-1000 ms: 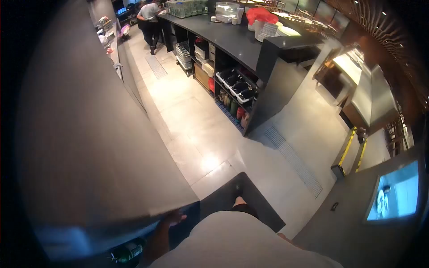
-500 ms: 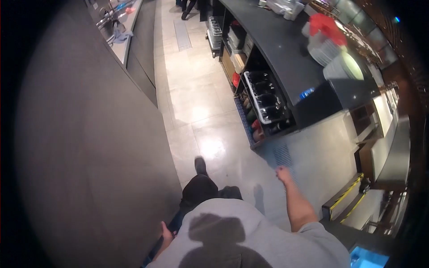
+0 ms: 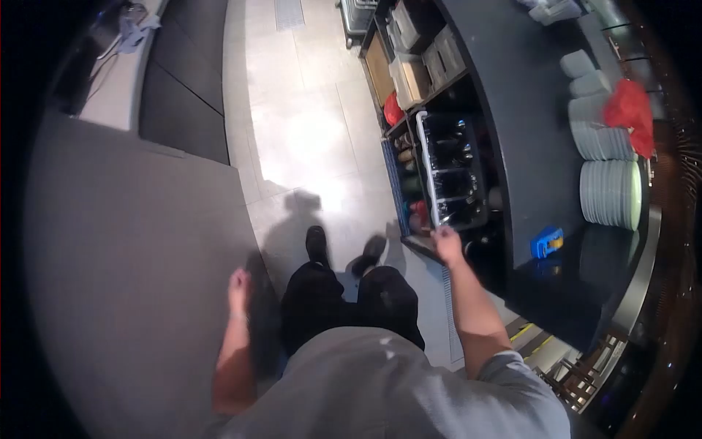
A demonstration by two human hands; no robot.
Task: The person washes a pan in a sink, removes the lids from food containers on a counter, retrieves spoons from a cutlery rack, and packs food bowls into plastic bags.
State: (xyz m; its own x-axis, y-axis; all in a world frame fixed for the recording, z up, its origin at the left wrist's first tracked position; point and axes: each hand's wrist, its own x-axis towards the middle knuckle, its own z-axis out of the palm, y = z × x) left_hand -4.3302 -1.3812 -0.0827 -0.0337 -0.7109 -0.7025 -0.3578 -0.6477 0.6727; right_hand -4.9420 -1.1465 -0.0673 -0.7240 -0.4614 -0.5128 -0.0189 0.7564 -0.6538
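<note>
My left hand hangs beside the grey panel on the left, its fingers loosely curled with nothing visible in them. On the other side, my right hand is loosely closed too, and I see no object in it. It is nearest to a shelf rack with a white-rimmed tray holding dark, glossy compartments. Whether the hand touches the shelf edge I cannot tell. Below me both dark shoes are on the pale tiled floor.
A dark counter runs along the right, with stacked plates, a red cloth or bag and a blue tape dispenser. Grey bins fill the shelves below. The tiled aisle stretches ahead, past a left worktop.
I have moved forward along the aisle; the shelves and plates are closer. My left hand has swung forward from beside my hip. My right hand is now beside the shelf end.
</note>
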